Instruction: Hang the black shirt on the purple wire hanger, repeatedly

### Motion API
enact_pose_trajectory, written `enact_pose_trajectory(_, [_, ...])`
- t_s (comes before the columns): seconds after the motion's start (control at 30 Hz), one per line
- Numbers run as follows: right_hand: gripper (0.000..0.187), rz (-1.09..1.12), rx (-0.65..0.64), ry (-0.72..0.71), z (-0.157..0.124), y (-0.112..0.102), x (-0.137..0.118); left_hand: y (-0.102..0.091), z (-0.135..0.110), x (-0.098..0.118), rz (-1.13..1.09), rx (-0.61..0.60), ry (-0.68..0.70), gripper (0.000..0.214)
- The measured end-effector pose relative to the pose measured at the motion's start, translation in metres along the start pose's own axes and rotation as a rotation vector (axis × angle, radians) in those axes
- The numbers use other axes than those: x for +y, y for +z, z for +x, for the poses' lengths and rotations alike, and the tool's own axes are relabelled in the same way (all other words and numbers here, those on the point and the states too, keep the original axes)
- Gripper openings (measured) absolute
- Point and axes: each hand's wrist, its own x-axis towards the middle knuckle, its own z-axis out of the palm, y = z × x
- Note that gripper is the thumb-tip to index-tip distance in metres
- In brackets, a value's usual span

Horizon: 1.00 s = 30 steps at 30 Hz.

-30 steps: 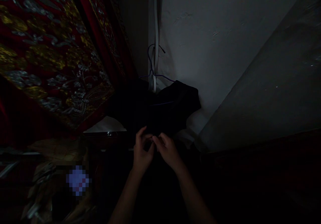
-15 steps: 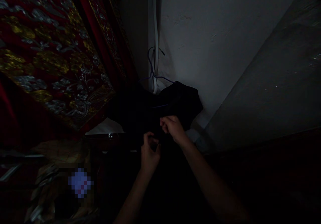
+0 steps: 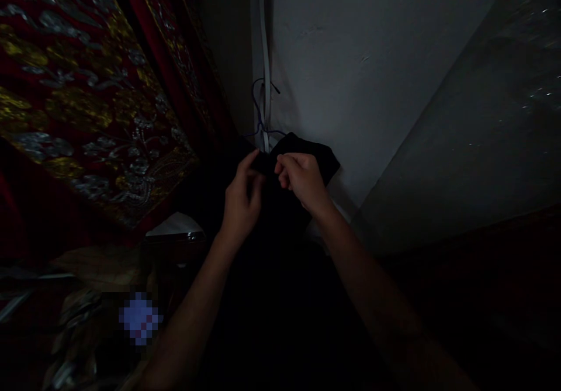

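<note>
Both hands have risen to the neck of a black garment (image 3: pixel 323 158) on a wire hanger (image 3: pixel 258 107) by the wall (image 3: pixel 350 58). The left hand (image 3: pixel 241 195) and right hand (image 3: pixel 302 180) pinch its seemingly soft, light cloth there, likely the surest hold.

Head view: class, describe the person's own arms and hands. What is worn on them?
Left hand and right hand are bare, without gloves. Both forearms show no sleeves down to the frame's edge. No watch or ring is visible, though dim light could hide one.
</note>
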Motion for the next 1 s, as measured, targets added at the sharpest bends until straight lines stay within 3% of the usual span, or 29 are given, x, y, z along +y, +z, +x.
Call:
enact_pose_trajectory(0.1, [0.032,0.025,-0.015,-0.051,-0.003,0.003,0.003,-0.012,0.041,0.005,0.104,-0.038,0.136,0.014])
enact_pose_trajectory(0.13, [0.032,0.039,-0.012,-0.06,-0.002,0.005,0.005,-0.013,0.048,0.005,0.145,-0.044,0.162,0.012])
enact_pose_trajectory(0.33, [0.033,0.204,0.024,0.004,-0.005,0.02,0.031,-0.012,0.053,0.0,0.232,-0.065,0.207,0.011])
enact_pose_trajectory(0.47, [0.03,0.418,0.074,0.264,-0.022,0.04,0.064,-0.027,0.066,0.006,0.097,0.177,0.131,0.013])
enact_pose_trajectory(0.57, [0.03,0.507,0.106,0.384,-0.047,0.05,0.089,-0.059,0.077,-0.001,-0.03,0.464,-0.011,0.013])
enact_pose_trajectory(0.67, [0.033,0.546,0.153,0.395,-0.077,0.047,0.104,-0.101,0.063,-0.025,-0.312,0.631,-0.306,0.019])
enact_pose_trajectory(0.77, [0.034,0.545,0.199,0.393,-0.1,0.036,0.109,-0.123,0.027,-0.055,-0.489,0.553,-0.451,0.025])
enact_pose_trajectory(0.9, [0.037,0.455,0.084,0.393,-0.115,0.026,0.11,-0.104,-0.007,-0.071,-0.461,0.625,-0.507,0.026])
enact_pose_trajectory(1.0, [0.038,0.387,0.001,0.387,-0.12,0.027,0.108,-0.082,-0.004,-0.06,-0.167,0.508,-0.348,0.034])
